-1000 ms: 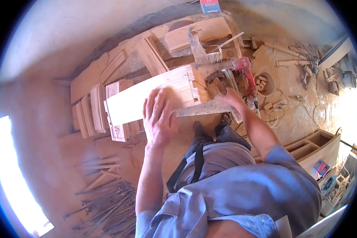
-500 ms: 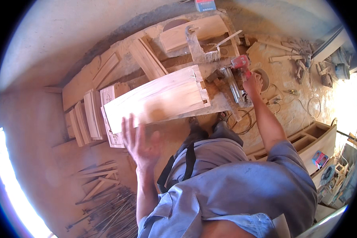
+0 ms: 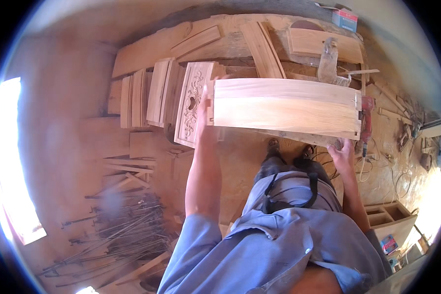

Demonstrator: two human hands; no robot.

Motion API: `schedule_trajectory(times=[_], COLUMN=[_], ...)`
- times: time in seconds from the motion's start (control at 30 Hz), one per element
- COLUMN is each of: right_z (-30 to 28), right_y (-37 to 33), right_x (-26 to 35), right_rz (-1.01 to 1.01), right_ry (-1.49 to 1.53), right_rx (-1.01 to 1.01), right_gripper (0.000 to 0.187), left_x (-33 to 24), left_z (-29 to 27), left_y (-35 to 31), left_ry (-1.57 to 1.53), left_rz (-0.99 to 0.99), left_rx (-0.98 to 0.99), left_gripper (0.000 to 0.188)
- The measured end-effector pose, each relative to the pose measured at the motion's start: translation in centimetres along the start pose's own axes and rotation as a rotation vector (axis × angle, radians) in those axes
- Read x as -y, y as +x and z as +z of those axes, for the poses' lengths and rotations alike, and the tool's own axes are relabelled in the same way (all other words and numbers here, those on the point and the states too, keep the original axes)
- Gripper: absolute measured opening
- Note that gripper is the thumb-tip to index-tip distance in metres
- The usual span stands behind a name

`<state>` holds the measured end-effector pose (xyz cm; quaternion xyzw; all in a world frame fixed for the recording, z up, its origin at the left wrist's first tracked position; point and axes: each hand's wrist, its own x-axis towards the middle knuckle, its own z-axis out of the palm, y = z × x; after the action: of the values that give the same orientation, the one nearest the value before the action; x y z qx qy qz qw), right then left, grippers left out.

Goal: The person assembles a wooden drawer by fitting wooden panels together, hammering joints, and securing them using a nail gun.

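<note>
A long pale wooden panel (image 3: 284,108) with notched, jointed ends lies across the space before me. My left hand (image 3: 204,110) is closed against its left end, with some fingers hidden behind the wood. At the lower right corner, my right hand (image 3: 343,151) grips the panel's near edge, thumb apart from the fingers. Just beyond the right end is a red nail gun (image 3: 367,117), partly hidden by the panel. A carved wooden board (image 3: 192,105) with scroll ornament leans to the left of my left hand.
More boards (image 3: 158,93) stand in a row at the left. Behind the panel, planks (image 3: 262,51) and a handsaw-like tool (image 3: 328,61) lie on the workbench. Metal bar clamps (image 3: 127,230) are heaped on the floor at lower left. A compartmented wooden box (image 3: 389,218) stands at right.
My right hand has let go of the nail gun and taken the panel's right end. My left hand has moved onto its left end. The panel has turned level, and the view has shifted.
</note>
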<state>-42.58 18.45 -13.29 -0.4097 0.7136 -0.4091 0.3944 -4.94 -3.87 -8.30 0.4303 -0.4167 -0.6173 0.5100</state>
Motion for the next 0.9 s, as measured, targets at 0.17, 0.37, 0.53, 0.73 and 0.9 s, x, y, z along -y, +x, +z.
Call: schedule_trajectory(times=[0.17, 0.37, 0.53, 0.73, 0.9], right_z=[1.2, -0.5, 4.7, 14.4, 14.3], right_y=[0.5, 1.2, 2.4, 7.4, 7.7], right_x=[4.3, 3.3, 0.0, -9.1, -11.6], right_rz=[0.062, 0.046, 0.25, 0.333, 0.701], right_ry=[0.394, 0.501, 0.965, 1.433, 1.126], right_rx=[-0.113, -0.218, -0.287, -0.002, 0.087], right_gripper=[0.064, 0.061, 0.05, 0.02, 0.037], left_x=[0.5, -12.7, -16.7, -9.8, -3.2], left_z=[-1.2, 12.0, 22.3, 28.6, 32.5], left_y=[2.4, 1.1, 0.0, -0.2, -2.7], left_ry=[-0.232, 0.077, 0.247, 1.032, 1.343], left_rz=[-0.161, -0.196, -0.073, 0.36, 0.451], left_rx=[-0.064, -0.102, 0.265, 0.511, 0.564], left_gripper=[0.046, 0.044, 0.042, 0.044, 0.047])
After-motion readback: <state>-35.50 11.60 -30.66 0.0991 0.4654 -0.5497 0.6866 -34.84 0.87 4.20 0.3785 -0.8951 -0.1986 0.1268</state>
